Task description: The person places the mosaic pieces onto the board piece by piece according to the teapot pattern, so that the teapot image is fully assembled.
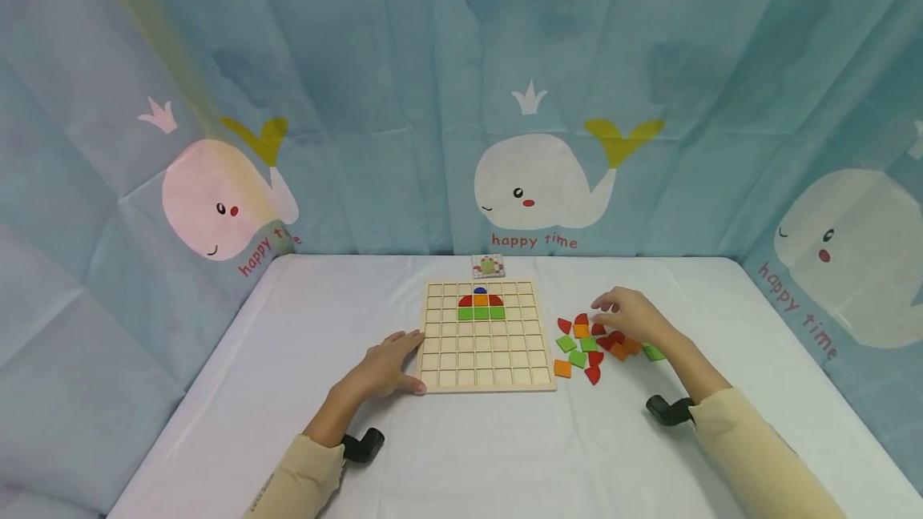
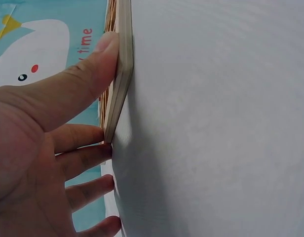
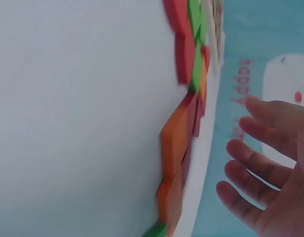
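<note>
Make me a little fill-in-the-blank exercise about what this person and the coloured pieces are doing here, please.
1. The person's ____ grip touches the edge of the wooden board.
2. On the board, a row of three ____ squares sits side by side.
3. Between the board's two red pieces is one ____ square.
4. The loose pieces lie on the person's ____ side of the board.

Missing words: left; green; orange; right.

A blue curtain (image 1: pixel 382 183) printed with pale whales (image 1: pixel 551 175) and red "happy time" lettering (image 1: pixel 534 241) hangs behind a white-covered table (image 1: pixel 497 455)
</note>
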A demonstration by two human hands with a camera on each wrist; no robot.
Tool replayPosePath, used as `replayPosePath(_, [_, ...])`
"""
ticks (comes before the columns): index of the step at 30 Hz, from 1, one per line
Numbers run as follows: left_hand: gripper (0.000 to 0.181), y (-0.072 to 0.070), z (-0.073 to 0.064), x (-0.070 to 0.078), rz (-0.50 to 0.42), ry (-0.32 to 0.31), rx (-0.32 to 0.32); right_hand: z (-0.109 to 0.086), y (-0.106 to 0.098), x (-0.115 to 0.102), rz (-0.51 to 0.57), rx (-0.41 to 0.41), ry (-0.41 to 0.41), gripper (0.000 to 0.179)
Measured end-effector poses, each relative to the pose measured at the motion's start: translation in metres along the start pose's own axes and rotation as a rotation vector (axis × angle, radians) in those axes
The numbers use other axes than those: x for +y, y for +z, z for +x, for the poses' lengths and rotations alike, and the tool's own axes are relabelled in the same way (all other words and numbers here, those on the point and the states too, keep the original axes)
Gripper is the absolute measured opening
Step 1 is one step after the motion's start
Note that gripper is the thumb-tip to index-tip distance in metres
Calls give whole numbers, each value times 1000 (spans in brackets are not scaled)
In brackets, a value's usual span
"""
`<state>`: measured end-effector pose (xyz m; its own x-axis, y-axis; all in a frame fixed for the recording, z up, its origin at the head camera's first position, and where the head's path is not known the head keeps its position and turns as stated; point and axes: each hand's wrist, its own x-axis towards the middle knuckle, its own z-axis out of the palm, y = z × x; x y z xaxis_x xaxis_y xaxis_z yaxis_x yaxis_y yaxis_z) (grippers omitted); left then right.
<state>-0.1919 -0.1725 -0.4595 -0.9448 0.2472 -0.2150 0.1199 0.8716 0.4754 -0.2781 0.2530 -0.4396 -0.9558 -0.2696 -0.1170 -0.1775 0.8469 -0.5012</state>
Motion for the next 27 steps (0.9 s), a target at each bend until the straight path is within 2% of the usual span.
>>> replayPosePath(5, [93, -1, 0, 1, 1, -4, -2, -10, -5, 18, -1, 12, 7, 31])
replayPosePath(13, [93, -2, 1, 2, 7, -12, 0, -22, -10, 39, 24, -21, 81, 31])
replayPosePath(18, [93, -2, 1, 1, -4, -6, -4, -27, -15, 49, 8, -42, 127, 30])
replayPosePath(27, [94, 0, 2, 0, -7, 6, -1, -27, -18, 60, -4, -50, 143, 28])
